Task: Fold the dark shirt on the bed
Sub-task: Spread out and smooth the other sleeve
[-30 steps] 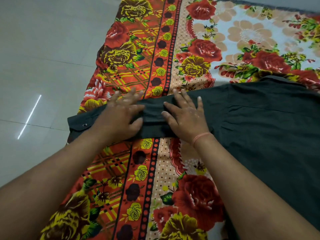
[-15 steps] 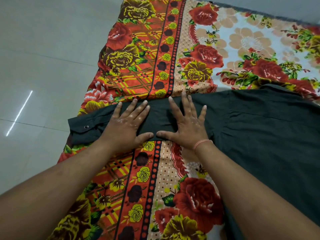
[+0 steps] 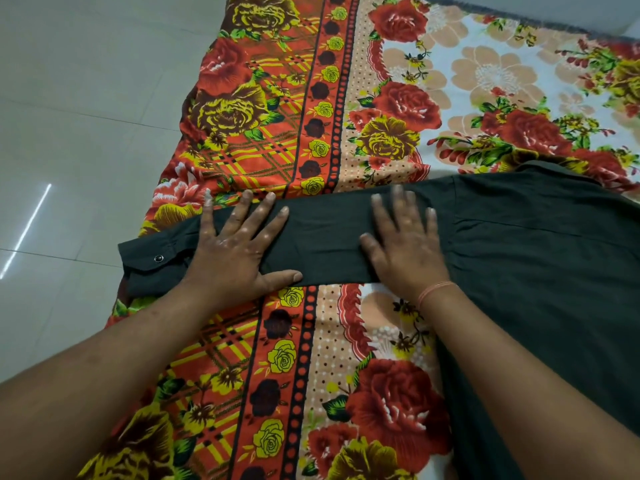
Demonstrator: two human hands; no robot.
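The dark shirt (image 3: 540,271) lies flat on the right side of the bed, its long sleeve (image 3: 325,244) stretched out to the left across the floral bedsheet (image 3: 311,98). The sleeve's cuff (image 3: 149,265), with a small metal button, reaches the bed's left edge. My left hand (image 3: 235,244) presses flat on the sleeve near the cuff, fingers spread. Palm down, my right hand (image 3: 405,244) rests on the sleeve close to the shoulder seam, with a thin orange thread around its wrist. Neither hand grips the cloth.
The bed's left edge runs diagonally from top centre to bottom left. Beyond it lies a shiny light tiled floor (image 3: 86,133). The bedsheet's far edge shows at the top right.
Both hands have slid apart along the sleeve, the left toward the cuff and the right toward the shoulder, with fingers spreading flat. The sleeve now lies smoother and wider.
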